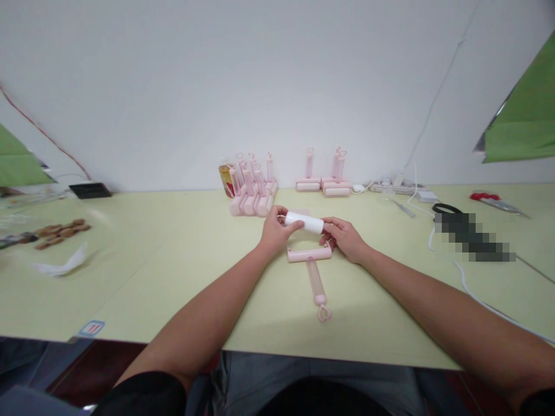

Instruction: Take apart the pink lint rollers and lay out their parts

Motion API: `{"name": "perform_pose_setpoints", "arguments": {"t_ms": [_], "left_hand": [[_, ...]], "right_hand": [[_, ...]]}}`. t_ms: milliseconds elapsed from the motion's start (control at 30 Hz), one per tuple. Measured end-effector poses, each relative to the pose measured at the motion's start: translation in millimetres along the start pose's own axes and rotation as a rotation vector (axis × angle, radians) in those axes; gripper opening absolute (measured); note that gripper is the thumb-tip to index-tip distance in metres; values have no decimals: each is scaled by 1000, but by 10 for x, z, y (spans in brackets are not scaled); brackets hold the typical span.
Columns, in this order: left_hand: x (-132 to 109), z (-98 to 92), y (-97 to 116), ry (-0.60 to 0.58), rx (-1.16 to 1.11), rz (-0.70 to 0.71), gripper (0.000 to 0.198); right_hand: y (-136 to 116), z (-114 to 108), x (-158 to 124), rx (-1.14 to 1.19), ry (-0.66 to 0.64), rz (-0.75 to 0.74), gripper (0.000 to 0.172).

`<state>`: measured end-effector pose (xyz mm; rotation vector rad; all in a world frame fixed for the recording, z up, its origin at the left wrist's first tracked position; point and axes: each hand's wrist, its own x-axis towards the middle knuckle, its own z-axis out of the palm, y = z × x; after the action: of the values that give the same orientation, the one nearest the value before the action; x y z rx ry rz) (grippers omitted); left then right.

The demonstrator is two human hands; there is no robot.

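A white lint roller refill (307,223) is held crosswise above the table. My left hand (276,229) is closed on its left end, with the thumb lying along the front. At the right end, the fingers of my right hand (343,237) pinch the edge of the roll. Just below lies a pink lint roller frame (309,253) with a clear pink handle and a heart-shaped loop pointing toward me. Its right arm is close to my right fingertips; whether they touch cannot be made out. Behind the roll, a pale pink piece is partly hidden.
Several pink lint rollers (251,202) stand at the back left beside a bottle (226,178); others (336,188) stand back right. A power strip (396,188), white cable (465,284) and red-handled scissors (494,200) lie right. Brown pieces (60,233) and a phone (90,190) lie left.
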<state>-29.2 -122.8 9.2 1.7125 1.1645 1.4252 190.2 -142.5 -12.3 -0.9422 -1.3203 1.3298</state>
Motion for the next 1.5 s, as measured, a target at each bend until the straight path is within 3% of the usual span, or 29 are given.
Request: {"name": "perform_pose_setpoints", "arguments": {"t_ms": [400, 733, 833, 1067, 1267, 1500], "left_hand": [[-17, -10, 22, 39, 75, 52, 53], [-26, -50, 28, -34, 90, 52, 50], [-41, -41, 42, -40, 103, 53, 50], [-55, -1, 14, 19, 160, -13, 48], [-1, -27, -88, 70, 288, -76, 49], [-2, -2, -70, 24, -1, -244, 51]], "right_hand": [[-18, -24, -12, -25, -76, 6, 36], [8, -85, -17, -85, -171, 25, 31], [-4, -64, -24, -92, -151, 23, 32], [22, -34, -11, -80, -51, 52, 51], [51, -17, 18, -63, -17, 46, 34], [23, 4, -5, -94, -35, 6, 18]]}}
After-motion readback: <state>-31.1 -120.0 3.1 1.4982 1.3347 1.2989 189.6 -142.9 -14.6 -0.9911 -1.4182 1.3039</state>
